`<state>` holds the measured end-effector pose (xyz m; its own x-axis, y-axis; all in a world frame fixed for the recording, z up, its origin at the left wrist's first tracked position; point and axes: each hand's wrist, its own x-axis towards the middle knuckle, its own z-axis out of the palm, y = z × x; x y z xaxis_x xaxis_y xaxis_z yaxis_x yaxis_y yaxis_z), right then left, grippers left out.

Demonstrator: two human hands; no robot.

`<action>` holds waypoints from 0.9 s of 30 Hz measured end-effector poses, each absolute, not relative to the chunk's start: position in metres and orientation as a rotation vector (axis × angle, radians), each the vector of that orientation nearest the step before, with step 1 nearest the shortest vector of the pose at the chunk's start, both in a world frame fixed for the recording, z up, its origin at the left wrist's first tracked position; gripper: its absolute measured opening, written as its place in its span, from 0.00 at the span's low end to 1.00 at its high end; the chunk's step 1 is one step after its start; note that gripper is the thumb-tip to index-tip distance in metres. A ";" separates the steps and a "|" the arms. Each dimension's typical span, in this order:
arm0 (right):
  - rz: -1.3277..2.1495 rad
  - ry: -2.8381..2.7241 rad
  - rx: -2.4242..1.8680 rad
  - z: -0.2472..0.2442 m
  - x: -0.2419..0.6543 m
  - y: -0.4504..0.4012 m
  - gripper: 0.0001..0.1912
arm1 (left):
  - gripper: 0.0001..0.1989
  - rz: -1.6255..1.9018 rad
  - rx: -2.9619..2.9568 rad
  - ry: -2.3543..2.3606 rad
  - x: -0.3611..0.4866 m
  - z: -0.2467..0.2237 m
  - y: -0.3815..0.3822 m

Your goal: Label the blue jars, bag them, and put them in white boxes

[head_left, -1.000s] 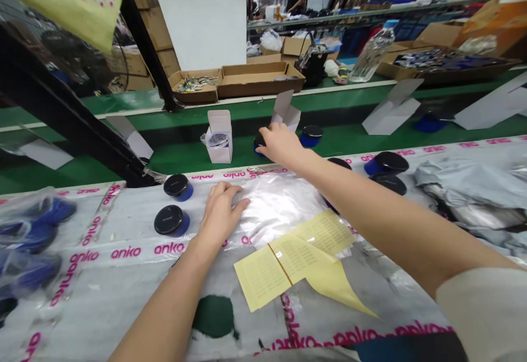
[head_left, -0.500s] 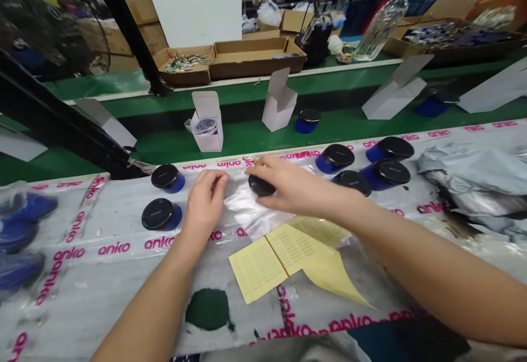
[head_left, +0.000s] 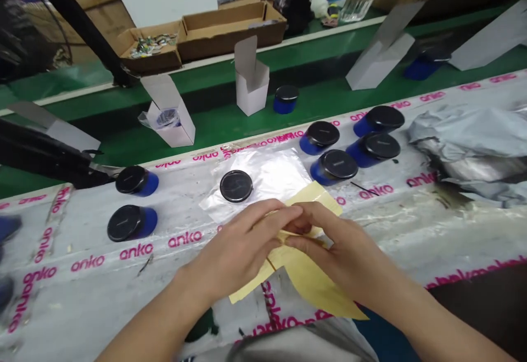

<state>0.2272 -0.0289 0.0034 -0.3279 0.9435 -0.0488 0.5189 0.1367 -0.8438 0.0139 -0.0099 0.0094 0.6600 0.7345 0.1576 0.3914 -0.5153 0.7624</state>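
Here, frame centre | left hand (head_left: 242, 241) and right hand (head_left: 333, 247) pinched shut on yellow sheet (head_left: 313, 280) | step: handling sheet | disc (head_left: 236, 186) on clear bag (head_left: 267, 173) just above | next likely needs one clean, single-sheet grip.

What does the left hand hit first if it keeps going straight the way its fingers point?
Probably the right hand: the left hand points right and slightly away, and its fingertips already meet the right hand's over the yellow paper sheets. Depth is unclear, but nothing else lies between them.
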 end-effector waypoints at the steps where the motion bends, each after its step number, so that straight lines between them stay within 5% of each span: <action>1: 1.099 -1.869 -1.400 0.003 0.226 -0.029 0.06 | 0.28 0.599 2.073 0.898 0.015 0.006 -0.010; 7: 0.855 -2.036 -1.290 0.002 0.231 -0.029 0.09 | 0.19 0.625 1.548 1.046 0.017 -0.007 -0.007; 13: 0.633 -2.116 -1.229 -0.002 0.230 -0.030 0.10 | 0.07 0.505 1.656 1.023 0.014 0.002 -0.001; 27: 0.389 -2.342 -0.952 -0.001 0.233 -0.039 0.24 | 0.09 0.503 1.475 0.999 0.019 0.004 -0.005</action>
<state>0.2331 -0.0392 -0.0010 -0.5803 0.7091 0.4005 0.5414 0.7033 -0.4607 0.0186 -0.0046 0.0042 0.5339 0.8100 -0.2425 0.2878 0.0956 0.9529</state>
